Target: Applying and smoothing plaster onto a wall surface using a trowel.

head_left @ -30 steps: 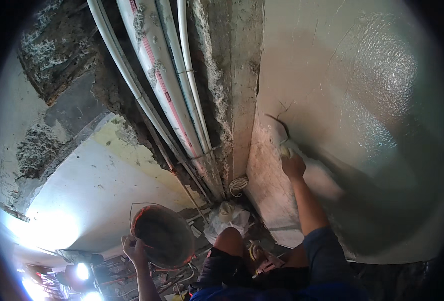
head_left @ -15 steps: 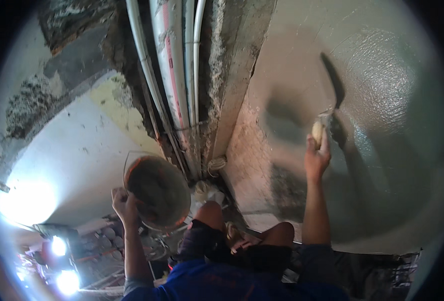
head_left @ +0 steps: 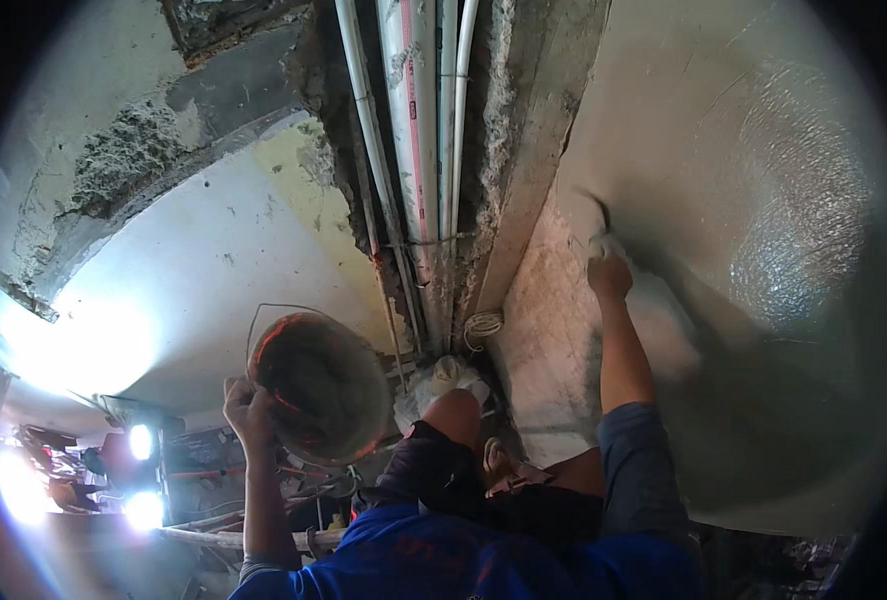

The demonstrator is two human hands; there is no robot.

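Observation:
My left hand (head_left: pixel 251 412) is closed on the rim of a round bucket (head_left: pixel 371 372) with orange streaks and a thin wire handle. The bucket is tilted, and grey paste shows inside it. Out to the right, my right hand (head_left: pixel 609 274) grips the handle of a trowel (head_left: pixel 600 212). The thin blade is seen nearly edge-on, against the wall (head_left: pixel 733 130) or very close to it. Smooth plaster coats this wall, glistening wet at the right. Below my right hand, near the corner, is a rougher, paler patch.
Several pale pipes (head_left: pixel 410 150) run up the corner beside broken masonry. A coiled cable (head_left: pixel 482 325) hangs low there, above a pale bag (head_left: pixel 445 376). Bright work lights (head_left: pixel 144 510) and poles (head_left: pixel 203 538) stand at the lower left. My bent knees are between the walls.
My right hand has moved the trowel left across the wall toward the corner, and its blade has turned. My left hand still holds the bucket. The view has shifted, so the pipes appear farther right.

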